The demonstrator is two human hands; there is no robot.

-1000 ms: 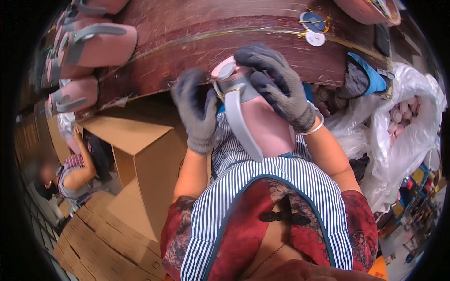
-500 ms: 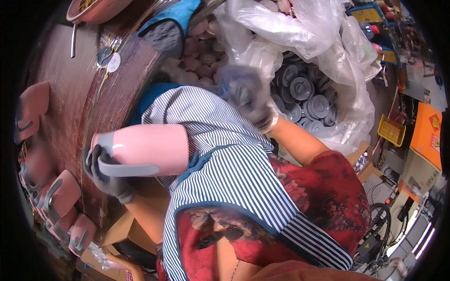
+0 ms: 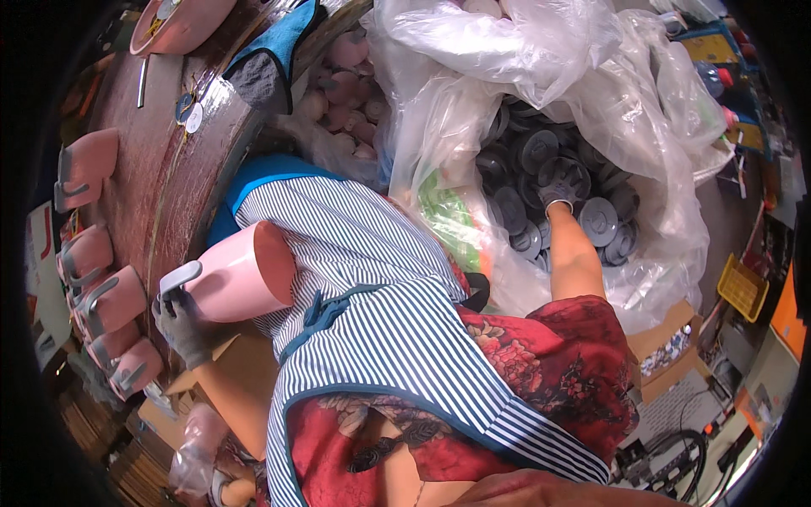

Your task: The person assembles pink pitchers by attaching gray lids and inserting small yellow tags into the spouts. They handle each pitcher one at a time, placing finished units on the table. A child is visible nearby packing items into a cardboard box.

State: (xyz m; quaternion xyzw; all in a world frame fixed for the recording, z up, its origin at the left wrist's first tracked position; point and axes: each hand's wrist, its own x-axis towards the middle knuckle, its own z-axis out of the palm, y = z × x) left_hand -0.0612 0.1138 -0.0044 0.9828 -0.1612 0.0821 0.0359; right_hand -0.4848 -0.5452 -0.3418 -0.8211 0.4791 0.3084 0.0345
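My left hand, in a grey glove, is closed on the grey handle of a pink kettle body. The kettle lies sideways over my striped apron, its open dark-pink end toward the right. My right hand, gloved too, reaches down into a clear plastic bag at the right. Its fingers are spread over round grey lids piled in the bag, touching the top ones. Whether they grip one is hard to make out.
Several pink kettle bodies stand along the brown table at the left. A pink bowl is at its far end, a blue-and-grey cloth on its edge. Pink round parts fill another bag. A yellow basket is far right.
My right hand has moved right and down into the bag of grey lids. The kettle in my left hand has turned, so its open end now shows.
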